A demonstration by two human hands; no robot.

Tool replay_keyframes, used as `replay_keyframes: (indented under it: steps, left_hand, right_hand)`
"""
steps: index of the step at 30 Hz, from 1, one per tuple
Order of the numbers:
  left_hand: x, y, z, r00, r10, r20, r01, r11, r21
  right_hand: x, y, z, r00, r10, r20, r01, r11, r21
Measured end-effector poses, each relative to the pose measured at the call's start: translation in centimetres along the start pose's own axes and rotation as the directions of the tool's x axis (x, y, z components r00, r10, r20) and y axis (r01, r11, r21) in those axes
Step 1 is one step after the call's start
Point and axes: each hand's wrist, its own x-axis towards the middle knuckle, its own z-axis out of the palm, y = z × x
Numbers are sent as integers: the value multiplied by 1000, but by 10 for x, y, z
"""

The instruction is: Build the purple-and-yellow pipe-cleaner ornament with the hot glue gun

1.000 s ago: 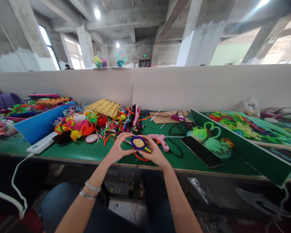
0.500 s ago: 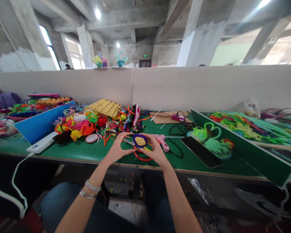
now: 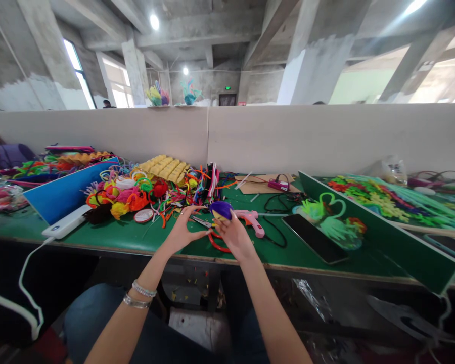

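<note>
Looking in from afar, I see a clear bag [image 3: 396, 171] beyond the dark green board [image 3: 382, 236] and a yellow egg tray [image 3: 165, 167] lying against a heap of bright craft pieces [image 3: 127, 194]. Above the scissors [image 3: 213, 242], the right hand [image 3: 235, 237] pinches a purple-and-yellow piece [image 3: 220, 209], rounded purple side up, yellow below, its long axis seemingly slanting down to the right, though fingers partly hide it. Just beside, the left hand [image 3: 180, 230] gapes wide, thumb well apart from fingers.
</note>
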Motion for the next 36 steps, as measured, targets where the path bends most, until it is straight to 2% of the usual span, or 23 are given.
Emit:
replay_keyframes:
  steps: [2, 4, 7, 11, 13, 15, 17, 18, 19, 21, 23, 27, 30, 33, 36]
  left_hand:
    - [0, -1, 1, 1000, -9, -5, 9, 1000, -20]
    - [-1, -2, 1, 1000, -7, -15, 7, 999, -43]
    - [-1, -4, 0, 1000, 14, -2, -14, 999, -53]
    - [0, -5, -2, 999, 31, 26, -29, 998, -53]
    - [-1, -4, -4, 999, 33, 34, -31, 998, -60]
    - [-2, -2, -6, 998, 35, 54, -31, 997, -75]
    - [-3, 1, -7, 995, 40, 92, -31, 995, -96]
    - [-3, 2, -7, 993, 44, 107, -33, 994, -107]
    - [-3, 3, -7, 992, 49, 114, -36, 993, -115]
    - [-3, 4, -6, 993, 57, 100, -45, 992, -119]
    - [-3, 5, -5, 995, 66, 73, -60, 994, -91]
    - [-2, 3, -2, 990, 107, 88, -112, 992, 52]
    - [-2, -2, 0, 984, 143, 104, -159, 974, 163]
    - [-2, -7, 1, 981, 159, 112, -182, 953, 244]
    - [-2, -10, 2, 984, 167, 67, -179, 942, 285]
  right_hand:
    - [0, 4, 4, 982, 183, 53, -191, 955, 228]
    - [-1, 7, 8, 957, 272, 104, -291, 883, 367]
    - [-3, 7, 12, 944, 314, 100, -325, 833, 449]
    - [-2, 6, 11, 947, 306, 98, -317, 846, 427]
    - [0, 8, 7, 959, 272, 82, -283, 895, 344]
    - [2, 10, 4, 979, 199, 37, -202, 961, 187]
    - [3, 12, 3, 998, 52, -23, -53, 998, -32]
    - [3, 12, 3, 998, -45, -42, 38, 987, -153]
    - [2, 11, 3, 989, -144, -43, 127, 952, -278]
    - [-1, 6, 5, 954, -298, 2, 257, 820, -511]
    - [-5, -1, 5, 928, -364, 77, 314, 655, -688]
    - [-10, -11, 3, 918, -330, 220, 348, 401, -847]
    - [-12, -10, 0, 920, -253, 301, 367, 283, -886]
    - [-12, -5, -2, 916, -212, 341, 391, 282, -876]
    - [-14, -3, 1, 896, -228, 382, 439, 314, -842]
